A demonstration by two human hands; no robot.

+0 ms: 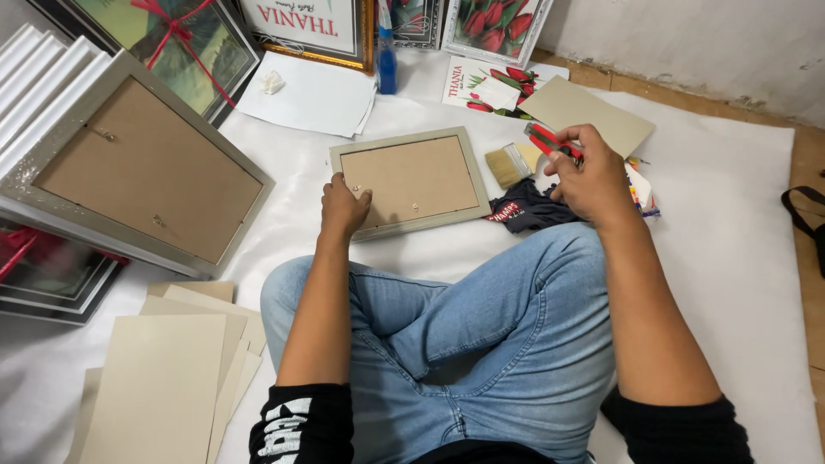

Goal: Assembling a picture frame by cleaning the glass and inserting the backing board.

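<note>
Centre of frame: a small picture frame (411,181) lies face down on a white sheet (730,215), its brown fibreboard backing up, bordered by a pale silver-grey moulding. Shape rectangular, slightly rotated.

Left hand (343,206): fingers curled together, resting on the lower left corner of the small picture frame, fingertips pressing on the backing near a small metal tab.

Right hand (589,176): right of centre, closed around a red utility knife (550,140); the handle end projects to the upper left from the fist. The hand hovers over a dark crumpled cloth (526,209), well clear of the frame.

Just right of the frame: a flat paintbrush (509,164) with tan bristles, lying between frame and knife. Above it, a plain beige card (586,113), matte and flat.

Left of frame: a large picture frame (137,167), also face down, same brown backing, textured silver edge, propped on a pile of further frames.

Lower left: a fanned stack of backing boards (168,378), cream, smooth, rectangular.

Upper edge: a white paper sheet (311,96), a blue bottle (387,64) upright, and a tulip print (491,24) leaning on the wall.

Bottom centre: the person's crossed legs in blue jeans (481,335), soft denim with folds; black sleeves at the lower edge.
</note>
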